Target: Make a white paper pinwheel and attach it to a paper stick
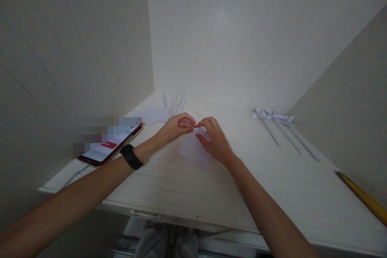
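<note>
A white square sheet of paper (192,151) lies on the white table, its far corner lifted between my two hands. My left hand (180,124), with a black band on the wrist, has its fingers curled and pinched at that corner. My right hand (214,139) closes its thumb and forefinger on the right side of the same corner. The fingertips of both hands meet there, so the exact grip on the edge is partly hidden. Creases show near the sheet's lower right edge.
Paper pinwheels (269,115) on paper sticks lie at the right. More thin paper sticks (175,105) and loose sheets (152,115) lie at the back left. A phone (111,145) is propped at the left edge. A yellow object (363,195) lies by the right wall.
</note>
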`<control>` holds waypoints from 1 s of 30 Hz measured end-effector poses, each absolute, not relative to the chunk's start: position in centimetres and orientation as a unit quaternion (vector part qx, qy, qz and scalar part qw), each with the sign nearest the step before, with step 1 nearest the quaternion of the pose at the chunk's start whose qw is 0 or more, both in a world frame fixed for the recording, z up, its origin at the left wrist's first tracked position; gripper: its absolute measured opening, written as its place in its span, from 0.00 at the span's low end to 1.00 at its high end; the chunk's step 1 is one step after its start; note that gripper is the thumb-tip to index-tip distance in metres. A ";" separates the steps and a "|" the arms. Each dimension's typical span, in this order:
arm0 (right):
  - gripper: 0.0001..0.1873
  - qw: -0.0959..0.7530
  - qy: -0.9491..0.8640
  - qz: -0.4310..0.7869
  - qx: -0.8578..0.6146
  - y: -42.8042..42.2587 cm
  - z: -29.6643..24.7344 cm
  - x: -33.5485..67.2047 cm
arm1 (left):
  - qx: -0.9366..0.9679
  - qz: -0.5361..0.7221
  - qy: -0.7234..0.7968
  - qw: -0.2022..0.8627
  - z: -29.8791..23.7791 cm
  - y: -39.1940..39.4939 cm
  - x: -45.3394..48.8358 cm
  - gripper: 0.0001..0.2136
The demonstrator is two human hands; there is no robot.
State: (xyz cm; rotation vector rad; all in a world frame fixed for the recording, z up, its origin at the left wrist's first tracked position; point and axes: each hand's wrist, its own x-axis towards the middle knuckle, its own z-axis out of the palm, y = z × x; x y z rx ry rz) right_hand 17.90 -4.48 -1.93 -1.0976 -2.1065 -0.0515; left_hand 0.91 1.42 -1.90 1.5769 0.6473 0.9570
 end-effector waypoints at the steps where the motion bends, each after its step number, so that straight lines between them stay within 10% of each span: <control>1: 0.12 0.367 -0.824 -0.025 -0.431 -4.5 -1.9 17.9 | 0.672 0.405 0.278 0.555 -1.9 1.4 0.9 0.11; 30: 0.05 0.445 -0.776 0.046 -0.444 -4.4 -1.8 17.8 | 0.670 0.366 0.249 0.596 -2.5 1.7 1.3 0.15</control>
